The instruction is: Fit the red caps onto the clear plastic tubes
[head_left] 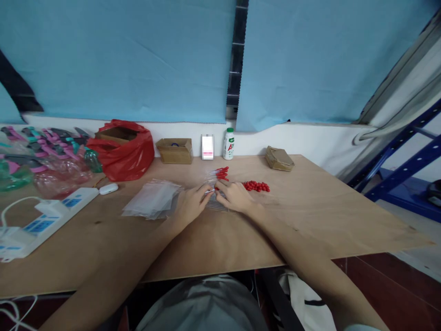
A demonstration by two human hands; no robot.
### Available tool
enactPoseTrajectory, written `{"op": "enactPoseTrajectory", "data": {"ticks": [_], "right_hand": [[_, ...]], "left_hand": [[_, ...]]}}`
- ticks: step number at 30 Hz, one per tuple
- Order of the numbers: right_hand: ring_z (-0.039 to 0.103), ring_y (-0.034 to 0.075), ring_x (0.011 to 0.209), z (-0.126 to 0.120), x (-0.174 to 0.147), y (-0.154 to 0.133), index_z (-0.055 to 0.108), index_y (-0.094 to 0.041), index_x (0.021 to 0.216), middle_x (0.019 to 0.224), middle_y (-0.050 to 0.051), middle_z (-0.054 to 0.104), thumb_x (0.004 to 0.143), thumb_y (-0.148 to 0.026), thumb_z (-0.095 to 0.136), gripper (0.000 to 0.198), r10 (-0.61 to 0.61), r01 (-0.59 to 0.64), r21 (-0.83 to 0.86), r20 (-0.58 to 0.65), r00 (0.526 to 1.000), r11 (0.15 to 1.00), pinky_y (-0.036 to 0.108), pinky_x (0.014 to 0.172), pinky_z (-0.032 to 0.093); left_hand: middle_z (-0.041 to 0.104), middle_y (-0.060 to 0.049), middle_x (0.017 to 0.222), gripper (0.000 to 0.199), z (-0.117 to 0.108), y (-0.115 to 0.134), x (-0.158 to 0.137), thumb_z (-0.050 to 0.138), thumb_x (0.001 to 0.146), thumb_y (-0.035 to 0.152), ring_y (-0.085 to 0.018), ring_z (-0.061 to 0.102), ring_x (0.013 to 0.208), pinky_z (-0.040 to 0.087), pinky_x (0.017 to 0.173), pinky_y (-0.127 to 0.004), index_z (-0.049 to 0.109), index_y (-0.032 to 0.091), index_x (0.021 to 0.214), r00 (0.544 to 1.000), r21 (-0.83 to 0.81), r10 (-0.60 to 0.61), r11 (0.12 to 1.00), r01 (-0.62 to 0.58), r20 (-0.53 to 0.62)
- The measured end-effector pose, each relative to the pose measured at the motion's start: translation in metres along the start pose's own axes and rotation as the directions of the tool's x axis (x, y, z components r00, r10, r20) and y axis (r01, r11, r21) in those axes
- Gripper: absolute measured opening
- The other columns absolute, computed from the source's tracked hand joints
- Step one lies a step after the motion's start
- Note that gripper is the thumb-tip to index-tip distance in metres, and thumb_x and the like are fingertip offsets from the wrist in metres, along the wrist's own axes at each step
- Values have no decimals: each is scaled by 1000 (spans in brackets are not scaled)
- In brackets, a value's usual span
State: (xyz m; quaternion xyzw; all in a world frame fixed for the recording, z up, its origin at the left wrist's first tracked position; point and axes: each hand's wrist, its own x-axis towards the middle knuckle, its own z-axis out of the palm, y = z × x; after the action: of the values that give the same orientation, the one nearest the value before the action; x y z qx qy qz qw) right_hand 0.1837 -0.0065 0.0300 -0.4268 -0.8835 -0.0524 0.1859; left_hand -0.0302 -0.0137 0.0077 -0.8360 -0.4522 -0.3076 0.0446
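Note:
Over the middle of the table my left hand [192,201] is closed in a pinch on a thin metal rod [209,191]. My right hand [237,196] meets it there, its fingers pinched at a small red tip [216,189] on the rod's end. Beneath my hands lie several loose thin rods [217,205], partly covered by my fingers. Just beyond them is a bunch of red-tipped rods [222,173]. A cluster of small red round pieces [257,186] lies to the right of my right hand. Clear plastic bags [149,200] are stacked beside my left hand.
A power strip [55,220], a red plastic bag [129,154] and spray bottles [51,161] occupy the left. Along the wall stand a cardboard box [175,151], a lit phone [207,147], a white bottle [229,145] and a brown package [279,158].

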Motion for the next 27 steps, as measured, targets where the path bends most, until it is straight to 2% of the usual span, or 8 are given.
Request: {"op": "enactPoseTrajectory", "data": {"ticks": [8,15,27], "right_hand": [[59,18,78,4,0,-3,68,-20,102,100,7,72,99,-30,49,21,-50,51,-31,24,998,998,28,65,26],[58,18,76,8,0,-3,67,-19,97,94,6,73,94,-27,49,19,-89,88,-52,-9,996,995,30,66,28],[51,17,66,13,1,-1,64,-19,91,85,5,71,88,-22,49,16,-184,178,-61,-112,976,982,31,66,28]], "left_hand": [[81,-6,96,34,7,-2,-1,40,111,35,-21,75,83,45,70,-30,72,24,110,986,5,44,999,-45,159],[80,-7,91,35,10,-5,-1,43,110,36,-21,74,78,44,69,-30,75,24,109,989,-52,74,996,-68,129],[77,-4,84,34,1,-13,6,43,110,37,-17,68,71,37,65,-27,74,22,105,971,-168,184,973,-158,152]]}}
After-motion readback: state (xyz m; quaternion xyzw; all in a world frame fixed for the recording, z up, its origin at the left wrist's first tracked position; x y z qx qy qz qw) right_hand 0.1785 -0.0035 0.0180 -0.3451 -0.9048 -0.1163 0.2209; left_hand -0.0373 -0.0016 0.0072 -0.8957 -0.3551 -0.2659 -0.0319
